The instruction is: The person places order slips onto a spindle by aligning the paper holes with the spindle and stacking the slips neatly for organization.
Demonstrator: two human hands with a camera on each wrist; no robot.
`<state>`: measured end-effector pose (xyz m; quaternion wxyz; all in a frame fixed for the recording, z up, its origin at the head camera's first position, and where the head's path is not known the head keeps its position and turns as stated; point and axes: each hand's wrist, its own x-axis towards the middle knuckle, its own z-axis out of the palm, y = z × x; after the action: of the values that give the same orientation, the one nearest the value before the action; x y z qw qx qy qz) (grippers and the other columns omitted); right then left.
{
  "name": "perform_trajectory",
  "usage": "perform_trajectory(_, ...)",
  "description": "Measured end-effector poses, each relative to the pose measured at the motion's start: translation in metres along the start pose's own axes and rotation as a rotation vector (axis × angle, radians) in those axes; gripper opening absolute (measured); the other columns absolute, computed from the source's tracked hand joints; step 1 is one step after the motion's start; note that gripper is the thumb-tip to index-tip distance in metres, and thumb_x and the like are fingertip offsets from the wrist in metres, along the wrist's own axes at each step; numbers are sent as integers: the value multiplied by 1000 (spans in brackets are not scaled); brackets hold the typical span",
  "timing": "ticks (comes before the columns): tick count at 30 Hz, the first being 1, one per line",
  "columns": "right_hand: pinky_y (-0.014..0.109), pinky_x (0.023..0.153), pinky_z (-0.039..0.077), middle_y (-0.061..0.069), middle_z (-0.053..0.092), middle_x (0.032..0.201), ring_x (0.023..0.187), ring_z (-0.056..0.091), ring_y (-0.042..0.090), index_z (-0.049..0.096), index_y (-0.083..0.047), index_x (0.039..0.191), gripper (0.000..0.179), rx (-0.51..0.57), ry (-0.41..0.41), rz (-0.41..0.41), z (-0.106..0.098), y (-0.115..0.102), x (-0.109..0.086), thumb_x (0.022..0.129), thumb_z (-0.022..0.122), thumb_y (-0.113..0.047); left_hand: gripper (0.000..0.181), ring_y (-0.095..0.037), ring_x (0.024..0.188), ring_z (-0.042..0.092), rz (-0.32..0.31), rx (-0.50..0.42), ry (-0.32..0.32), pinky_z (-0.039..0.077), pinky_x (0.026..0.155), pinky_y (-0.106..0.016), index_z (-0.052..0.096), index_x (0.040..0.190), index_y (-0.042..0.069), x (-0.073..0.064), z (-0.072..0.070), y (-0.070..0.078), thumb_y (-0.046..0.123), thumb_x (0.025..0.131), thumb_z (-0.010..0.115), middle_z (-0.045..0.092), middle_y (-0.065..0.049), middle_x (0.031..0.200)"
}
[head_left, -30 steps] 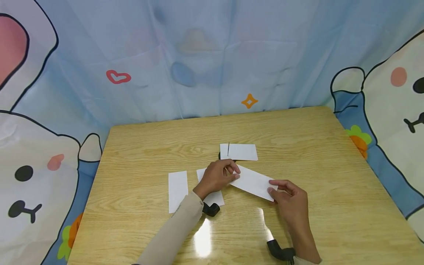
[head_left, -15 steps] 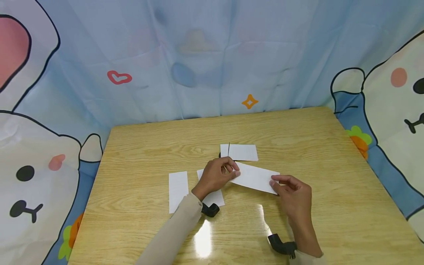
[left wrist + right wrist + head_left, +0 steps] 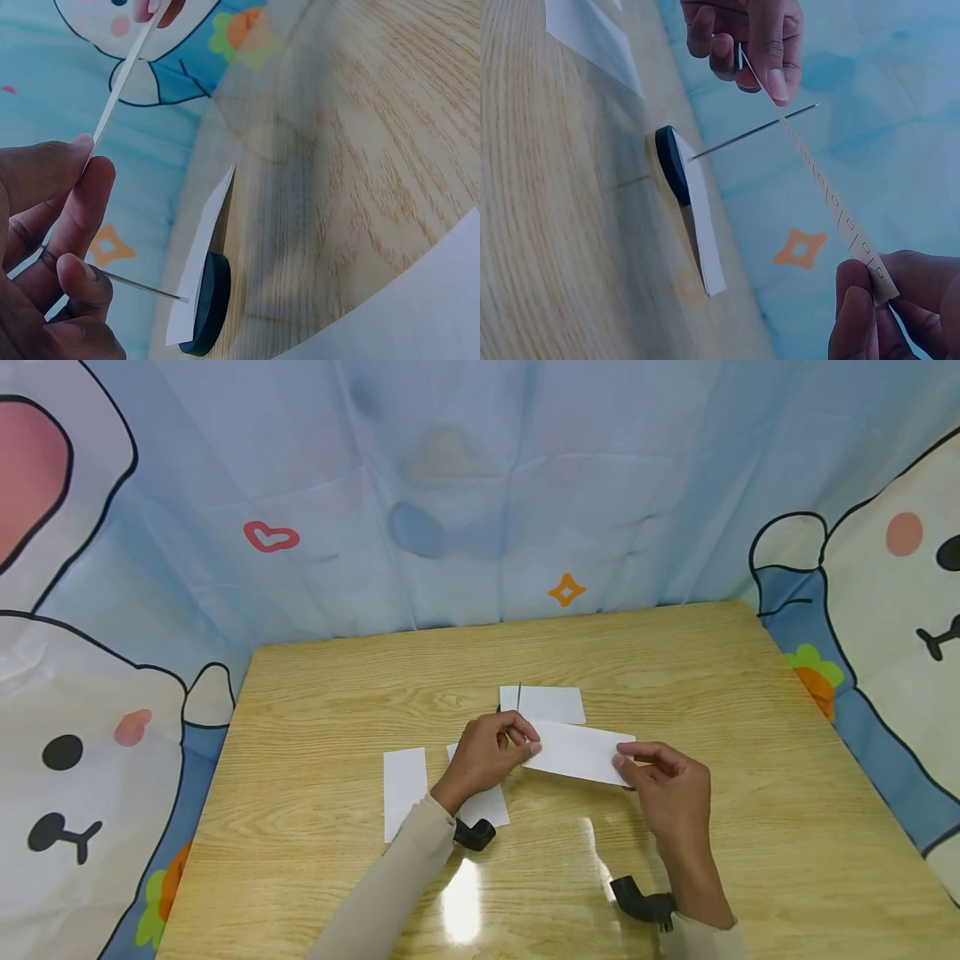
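Note:
Between both hands a white paper slip (image 3: 577, 752) is stretched above the table. My left hand (image 3: 487, 752) pinches its left end with thumb and finger, and my right hand (image 3: 671, 785) pinches the right end. Small printed marks run along the slip's face in the right wrist view. Just beyond stands a bill spike (image 3: 757, 133), a thin upright metal pin on a round black base (image 3: 671, 165). A white slip (image 3: 555, 703) is pierced on the pin and lies over that base. The held slip overlaps the pin in the right wrist view.
Two more white slips lie on the wooden table (image 3: 315, 760): one slip (image 3: 405, 789) at left, another slip (image 3: 485, 807) partly under my left forearm. A blue cartoon-printed curtain (image 3: 450, 485) hangs behind the table. Black camera mounts sit at both wrists.
My right hand has risen toward the back of the table, bringing the held slip nearer level and closer to the spike. My left hand has shifted slightly the same way.

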<state>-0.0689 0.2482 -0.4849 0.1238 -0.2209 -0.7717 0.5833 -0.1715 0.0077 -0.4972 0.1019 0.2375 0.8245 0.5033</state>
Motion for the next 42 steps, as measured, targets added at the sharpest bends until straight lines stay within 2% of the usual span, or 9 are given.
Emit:
perform_trajectory(18, 22, 62, 58, -11, 74, 97, 67, 71, 7, 80, 0, 106, 17, 8, -29, -104, 4, -21, 15, 91, 84, -7, 7, -10, 57, 43, 84, -33, 78, 34, 56, -22, 77, 100, 20, 5, -13, 6, 26, 99, 78, 77, 4, 83)
perform_trajectory(27, 22, 53, 49, -12, 73, 94, 66, 69, 9, 81, -2, 106, 18, -19, -38, -121, 5, -32, 22, 92, 85, -11, 8, -12, 56, 44, 100, -30, 97, 34, 55, -21, 77, 101, 18, 7, -21, 13, 26, 99, 78, 76, 3, 81)
perform_trajectory(34, 21, 59, 55, -10, 73, 96, 68, 69, 10, 82, -4, 107, 19, -38, -50, -153, 7, -37, 28, 92, 86, -14, 7, -22, 58, 49, 118, -5, 120, 35, 57, -22, 77, 102, 18, 10, -26, 15, 25, 100, 77, 75, 3, 81)
perform_trajectory(42, 22, 60, 56, -9, 73, 98, 69, 70, 9, 81, -4, 109, 20, -41, -73, -180, 8, -44, 34, 94, 84, -17, 7, -15, 55, 43, 132, -4, 137, 34, 55, -24, 77, 101, 19, 12, -32, 19, 25, 100, 77, 74, 4, 79)
